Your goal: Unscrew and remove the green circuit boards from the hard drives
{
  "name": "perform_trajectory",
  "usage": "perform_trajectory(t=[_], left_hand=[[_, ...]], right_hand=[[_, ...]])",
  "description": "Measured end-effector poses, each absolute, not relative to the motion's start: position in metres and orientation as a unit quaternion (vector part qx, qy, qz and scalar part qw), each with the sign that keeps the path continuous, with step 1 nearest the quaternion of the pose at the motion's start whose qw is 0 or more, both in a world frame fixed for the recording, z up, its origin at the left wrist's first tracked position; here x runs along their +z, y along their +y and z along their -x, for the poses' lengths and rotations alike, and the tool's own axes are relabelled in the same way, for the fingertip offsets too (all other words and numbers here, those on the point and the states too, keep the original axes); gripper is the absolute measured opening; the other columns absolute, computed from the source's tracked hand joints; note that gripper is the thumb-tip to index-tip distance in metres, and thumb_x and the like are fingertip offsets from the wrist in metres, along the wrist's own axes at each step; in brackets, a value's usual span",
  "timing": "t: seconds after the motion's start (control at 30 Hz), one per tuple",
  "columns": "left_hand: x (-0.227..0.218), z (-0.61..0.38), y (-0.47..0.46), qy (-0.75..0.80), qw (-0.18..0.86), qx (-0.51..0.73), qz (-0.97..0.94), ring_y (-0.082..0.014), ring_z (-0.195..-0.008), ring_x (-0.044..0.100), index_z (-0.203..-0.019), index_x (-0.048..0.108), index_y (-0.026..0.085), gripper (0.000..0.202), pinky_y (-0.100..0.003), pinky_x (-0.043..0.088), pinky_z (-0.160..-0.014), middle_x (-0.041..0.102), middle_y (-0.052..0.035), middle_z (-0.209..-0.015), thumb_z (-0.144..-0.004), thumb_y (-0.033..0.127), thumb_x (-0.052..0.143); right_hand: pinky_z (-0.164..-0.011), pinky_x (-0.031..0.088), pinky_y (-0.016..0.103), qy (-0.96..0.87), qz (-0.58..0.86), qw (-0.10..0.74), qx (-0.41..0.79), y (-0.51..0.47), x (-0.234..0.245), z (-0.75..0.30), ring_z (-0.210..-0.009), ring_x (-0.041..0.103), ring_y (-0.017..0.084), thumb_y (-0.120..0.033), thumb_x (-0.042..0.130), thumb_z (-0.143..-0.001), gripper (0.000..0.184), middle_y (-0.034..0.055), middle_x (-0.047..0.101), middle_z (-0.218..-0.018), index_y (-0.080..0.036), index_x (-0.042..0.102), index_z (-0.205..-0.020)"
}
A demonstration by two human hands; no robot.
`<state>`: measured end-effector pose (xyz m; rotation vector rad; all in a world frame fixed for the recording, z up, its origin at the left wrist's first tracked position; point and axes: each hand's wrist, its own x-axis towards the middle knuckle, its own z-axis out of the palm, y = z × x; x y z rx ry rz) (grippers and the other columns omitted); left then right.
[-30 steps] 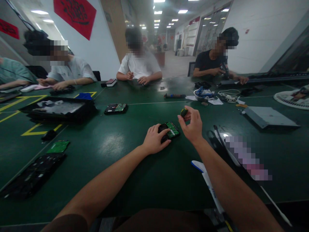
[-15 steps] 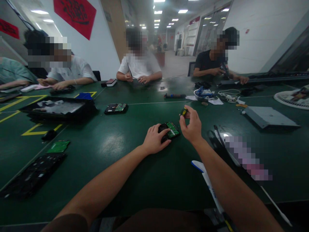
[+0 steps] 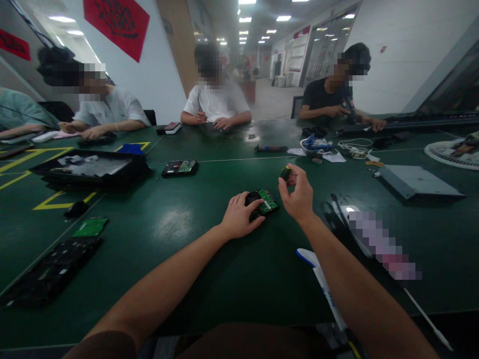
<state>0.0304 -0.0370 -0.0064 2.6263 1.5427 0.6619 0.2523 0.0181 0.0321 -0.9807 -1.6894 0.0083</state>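
My left hand (image 3: 243, 215) grips a hard drive (image 3: 267, 200) flat against the table, thumb and fingers around its near left end. The drive has a black casing, and its green circuit board faces up. Just right of the drive, my right hand (image 3: 298, 194) pinches the black and yellow handle of a small screwdriver (image 3: 285, 173) between thumb and fingers. The screwdriver is upright or nearly so; its shaft and tip are too thin and dark to make out, so I cannot tell whether it touches the drive.
Another hard drive (image 3: 179, 168) lies beyond my left hand. At left are a black tray (image 3: 93, 167), a green circuit board (image 3: 91, 227) and a black plastic panel (image 3: 52, 269). A grey metal box (image 3: 421, 180) and a handheld fan (image 3: 362, 234) are at right. Co-workers sit opposite.
The screwdriver handle has turned slightly in my right hand, showing less yellow. My left hand and the hard drive stay put. A person at far left has turned their head a little.
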Motion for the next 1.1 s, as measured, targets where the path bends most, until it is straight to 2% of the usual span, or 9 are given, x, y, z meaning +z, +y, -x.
perform_trajectory(t=[0.13, 0.23, 0.33, 0.53, 0.77, 0.97, 1.1], left_hand=[[-0.007, -0.0308, -0.0367, 0.494, 0.008, 0.21, -0.844, -0.0396, -0.138, 0.04, -0.146, 0.055, 0.032, 0.061, -0.06, 0.036, -0.111, 0.041, -0.015, -0.151, -0.091, 0.059, 0.061], [-0.0075, -0.0312, -0.0363, 0.496, 0.004, 0.209, -0.843, -0.0395, -0.138, 0.04, -0.147, 0.054, 0.033, 0.062, -0.06, 0.036, -0.111, 0.041, -0.0147, -0.151, -0.091, 0.06, 0.061], [-0.0077, -0.0312, -0.0362, 0.494, 0.006, 0.207, -0.844, -0.0399, -0.138, 0.04, -0.148, 0.053, 0.033, 0.063, -0.06, 0.036, -0.11, 0.041, -0.0152, -0.151, -0.091, 0.06, 0.06], [-0.0074, -0.0305, -0.0365, 0.495, 0.011, 0.208, -0.843, -0.0395, -0.138, 0.04, -0.148, 0.053, 0.032, 0.063, -0.059, 0.035, -0.112, 0.04, -0.0149, -0.151, -0.092, 0.061, 0.059], [-0.0057, -0.031, -0.0371, 0.496, 0.008, 0.204, -0.844, -0.0395, -0.138, 0.041, -0.147, 0.053, 0.031, 0.063, -0.059, 0.036, -0.111, 0.04, -0.016, -0.151, -0.092, 0.061, 0.058], [-0.0053, -0.031, -0.0372, 0.498, 0.02, 0.211, -0.841, -0.0394, -0.138, 0.041, -0.146, 0.053, 0.031, 0.063, -0.06, 0.036, -0.112, 0.041, -0.0141, -0.152, -0.091, 0.06, 0.061], [-0.0064, -0.0314, -0.037, 0.503, 0.022, 0.215, -0.837, -0.0389, -0.138, 0.041, -0.144, 0.054, 0.03, 0.063, -0.059, 0.036, -0.112, 0.041, -0.0141, -0.152, -0.09, 0.06, 0.062]], right_hand=[[-0.083, 0.063, 0.047, -0.717, 0.412, 0.562, -0.017, 0.0163, 0.0323, -0.2509, -0.094, 0.067, 0.025, -0.032, 0.064, -0.094, 0.049, 0.0119, 0.061, -0.123, -0.026, 0.048, -0.14], [-0.084, 0.062, 0.045, -0.719, 0.406, 0.564, -0.013, 0.016, 0.0323, -0.25, -0.097, 0.068, 0.025, -0.029, 0.059, -0.096, 0.047, 0.0126, 0.062, -0.126, -0.025, 0.047, -0.141], [-0.084, 0.062, 0.045, -0.715, 0.407, 0.569, -0.006, 0.0168, 0.0324, -0.2502, -0.096, 0.068, 0.024, -0.026, 0.056, -0.096, 0.046, 0.0125, 0.063, -0.127, -0.025, 0.046, -0.142], [-0.077, 0.063, 0.042, -0.711, 0.413, 0.569, -0.016, 0.0134, 0.0372, -0.2499, -0.089, 0.065, 0.022, -0.03, 0.063, -0.094, 0.045, 0.0114, 0.06, -0.119, -0.025, 0.051, -0.137], [-0.084, 0.063, 0.045, -0.721, 0.403, 0.563, -0.013, 0.014, 0.0364, -0.2492, -0.096, 0.067, 0.023, -0.025, 0.056, -0.095, 0.048, 0.0123, 0.062, -0.125, -0.025, 0.046, -0.142], [-0.079, 0.064, 0.046, -0.719, 0.402, 0.567, -0.009, 0.0151, 0.0349, -0.2503, -0.096, 0.066, 0.025, -0.032, 0.063, -0.094, 0.049, 0.0128, 0.06, -0.124, -0.026, 0.047, -0.14], [-0.085, 0.062, 0.046, -0.721, 0.408, 0.56, -0.006, 0.0152, 0.0349, -0.2511, -0.098, 0.068, 0.025, -0.033, 0.055, -0.099, 0.045, 0.0131, 0.064, -0.125, -0.025, 0.046, -0.142]])
